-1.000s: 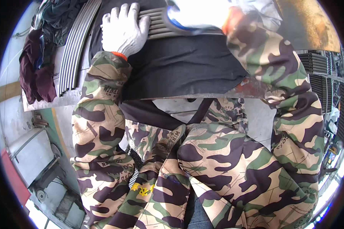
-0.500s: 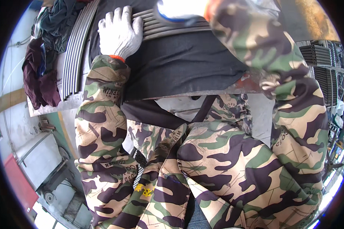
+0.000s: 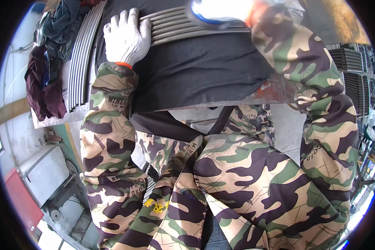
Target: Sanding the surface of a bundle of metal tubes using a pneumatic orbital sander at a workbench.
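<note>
My left hand (image 3: 125, 37), in a white knit glove, lies flat with fingers spread on the left end of a ribbed grey metal grille piece (image 3: 177, 27). The grille lies across a black cloth (image 3: 196, 71) on a workbench. At the top edge my right hand (image 3: 221, 9), also in a white glove, sits on the right part of the same grille; glare washes it out and its grip is unclear. Both arms wear camouflage sleeves.
A stack of curved grey ribbed strips (image 3: 81, 58) lies left of the cloth. Dark rags and clothes (image 3: 46, 79) pile at the far left. Black grille parts (image 3: 356, 79) are stacked at the right. The bench's rusty front edge (image 3: 271, 93) runs above my lap.
Both hands and the grille sit higher in the picture than a second ago. My left hand stays flat on the ribs; my right hand has shifted up to the top edge.
</note>
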Demonstrator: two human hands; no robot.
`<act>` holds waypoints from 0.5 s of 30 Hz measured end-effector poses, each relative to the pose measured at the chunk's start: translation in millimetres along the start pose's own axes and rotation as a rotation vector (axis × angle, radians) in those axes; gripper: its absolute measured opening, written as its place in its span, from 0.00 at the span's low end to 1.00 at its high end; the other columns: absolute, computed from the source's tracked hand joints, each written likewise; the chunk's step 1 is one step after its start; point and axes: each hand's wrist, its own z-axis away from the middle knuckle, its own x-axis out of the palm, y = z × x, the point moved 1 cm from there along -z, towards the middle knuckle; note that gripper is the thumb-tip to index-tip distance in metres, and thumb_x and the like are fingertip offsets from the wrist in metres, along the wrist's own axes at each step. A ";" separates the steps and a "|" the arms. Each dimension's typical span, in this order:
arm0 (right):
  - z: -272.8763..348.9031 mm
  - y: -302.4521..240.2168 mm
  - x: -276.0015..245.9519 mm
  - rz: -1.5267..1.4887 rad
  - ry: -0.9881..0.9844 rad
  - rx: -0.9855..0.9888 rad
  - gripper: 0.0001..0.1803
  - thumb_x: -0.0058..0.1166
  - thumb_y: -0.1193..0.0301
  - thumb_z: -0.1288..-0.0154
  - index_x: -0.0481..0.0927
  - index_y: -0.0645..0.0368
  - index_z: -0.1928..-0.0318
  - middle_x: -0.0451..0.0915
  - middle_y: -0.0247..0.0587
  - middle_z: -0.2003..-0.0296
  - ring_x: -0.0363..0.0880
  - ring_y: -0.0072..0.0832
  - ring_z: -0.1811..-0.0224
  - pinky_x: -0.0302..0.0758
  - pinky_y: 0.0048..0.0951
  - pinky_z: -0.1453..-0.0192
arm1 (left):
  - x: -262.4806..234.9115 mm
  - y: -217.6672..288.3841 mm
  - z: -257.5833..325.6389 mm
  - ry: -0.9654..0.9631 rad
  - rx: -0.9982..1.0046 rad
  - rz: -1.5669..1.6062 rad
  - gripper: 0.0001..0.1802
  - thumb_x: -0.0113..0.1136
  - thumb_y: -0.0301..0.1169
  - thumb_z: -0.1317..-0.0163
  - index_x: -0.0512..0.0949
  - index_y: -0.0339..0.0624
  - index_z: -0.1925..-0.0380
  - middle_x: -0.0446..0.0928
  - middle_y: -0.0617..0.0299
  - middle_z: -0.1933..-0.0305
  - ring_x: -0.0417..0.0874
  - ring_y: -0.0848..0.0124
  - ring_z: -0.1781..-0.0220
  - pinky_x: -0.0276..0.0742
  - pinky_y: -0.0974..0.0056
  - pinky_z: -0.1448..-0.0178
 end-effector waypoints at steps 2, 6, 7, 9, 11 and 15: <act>1.5 -24.3 -12.4 -0.054 -0.073 0.029 0.14 0.56 0.64 0.37 0.86 0.59 0.57 0.85 0.56 0.61 0.87 0.54 0.58 0.84 0.52 0.51 | 1.4 -4.2 5.4 -0.012 0.001 -0.012 0.22 0.57 0.46 0.29 0.82 0.42 0.46 0.83 0.54 0.51 0.82 0.52 0.50 0.74 0.44 0.44; -19.6 -57.6 -6.5 -0.152 -0.131 0.001 0.15 0.57 0.65 0.38 0.87 0.61 0.56 0.87 0.57 0.57 0.88 0.53 0.54 0.85 0.49 0.49 | 0.8 -10.9 3.8 -0.006 0.064 -0.074 0.21 0.56 0.44 0.30 0.83 0.41 0.48 0.83 0.54 0.53 0.82 0.52 0.53 0.74 0.44 0.47; -28.7 -61.9 -6.6 -0.165 -0.130 -0.007 0.15 0.57 0.66 0.38 0.87 0.62 0.57 0.87 0.58 0.57 0.88 0.53 0.54 0.85 0.48 0.49 | -2.0 -15.9 6.1 -0.027 0.083 -0.103 0.20 0.56 0.43 0.30 0.83 0.40 0.49 0.83 0.54 0.54 0.82 0.52 0.53 0.74 0.44 0.47; -35.8 -52.1 5.2 -0.106 -0.154 0.047 0.14 0.57 0.66 0.38 0.88 0.62 0.58 0.87 0.58 0.59 0.88 0.54 0.55 0.85 0.49 0.50 | 7.5 0.8 4.1 0.036 0.002 -0.008 0.19 0.57 0.42 0.31 0.83 0.40 0.51 0.83 0.54 0.56 0.82 0.52 0.54 0.75 0.44 0.47; -25.7 -41.2 8.0 -0.096 -0.126 0.035 0.14 0.57 0.66 0.38 0.88 0.61 0.58 0.87 0.59 0.59 0.88 0.54 0.55 0.85 0.50 0.50 | 5.7 14.0 3.5 -0.127 0.010 -0.073 0.18 0.56 0.38 0.29 0.82 0.40 0.45 0.82 0.52 0.43 0.82 0.51 0.47 0.76 0.45 0.43; -5.3 -32.9 -2.4 -0.048 -0.091 0.042 0.13 0.58 0.64 0.38 0.86 0.58 0.59 0.85 0.55 0.63 0.87 0.54 0.59 0.84 0.53 0.54 | -2.8 13.5 -2.4 -0.037 0.002 -0.009 0.23 0.55 0.42 0.27 0.79 0.38 0.40 0.81 0.49 0.42 0.82 0.50 0.45 0.74 0.44 0.38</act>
